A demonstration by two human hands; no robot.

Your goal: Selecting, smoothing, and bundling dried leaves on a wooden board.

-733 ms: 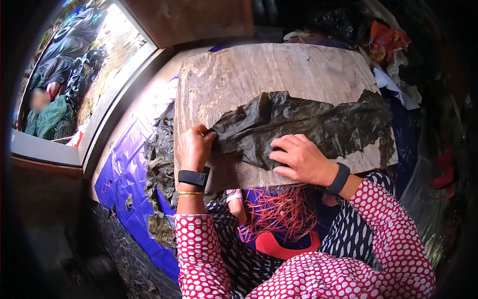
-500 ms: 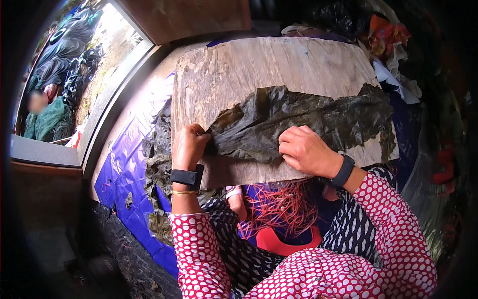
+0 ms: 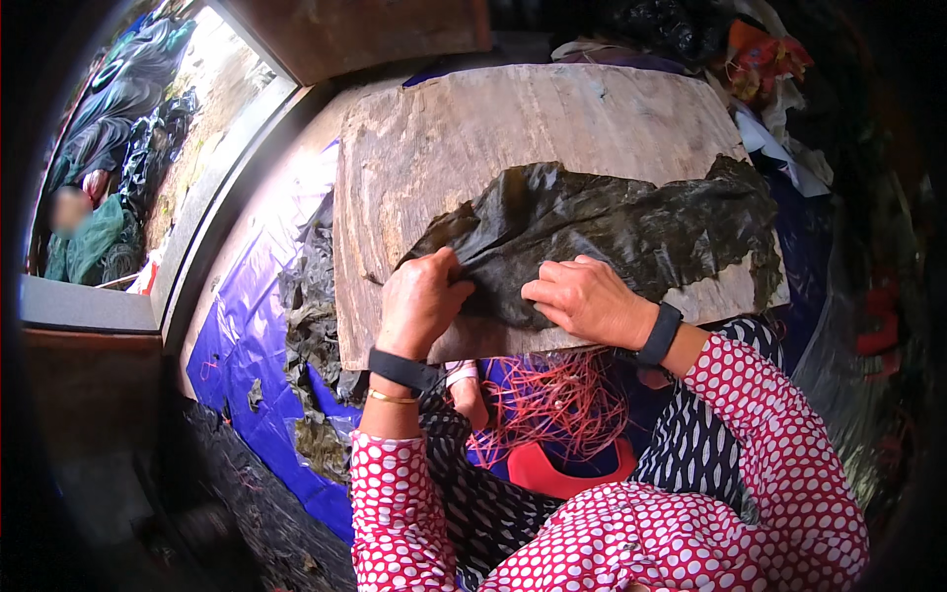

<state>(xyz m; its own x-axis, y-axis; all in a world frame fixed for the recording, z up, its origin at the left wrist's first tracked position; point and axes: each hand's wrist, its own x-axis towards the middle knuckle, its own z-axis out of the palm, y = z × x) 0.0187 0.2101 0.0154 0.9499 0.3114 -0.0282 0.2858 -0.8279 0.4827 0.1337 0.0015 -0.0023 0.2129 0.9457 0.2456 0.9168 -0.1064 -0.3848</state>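
A long, wrinkled, dark olive sheet of kelp [image 3: 612,222] lies across a wooden board [image 3: 473,128], its edges ragged. At its left end my left hand [image 3: 422,301] is closed, the fingers curled on the kelp's near edge. My right hand [image 3: 587,299] is also closed, pinching the near edge a short way to the right. Between the two hands the kelp is creased. Its right end hangs to the board's right edge. My fingertips are partly hidden behind my knuckles.
Below the board lies a heap of thin red strips [image 3: 552,405], beside a red curved plastic piece [image 3: 572,474]. Blue sheeting [image 3: 256,326] with more dark kelp pieces [image 3: 321,326] spreads at the left. Beyond a doorway at upper left are green netting [image 3: 99,242] and a person.
My left hand has moved right, closer to my right hand, drawing in the kelp's left end. My right hand has shifted slightly left. The kelp between them is more bunched.
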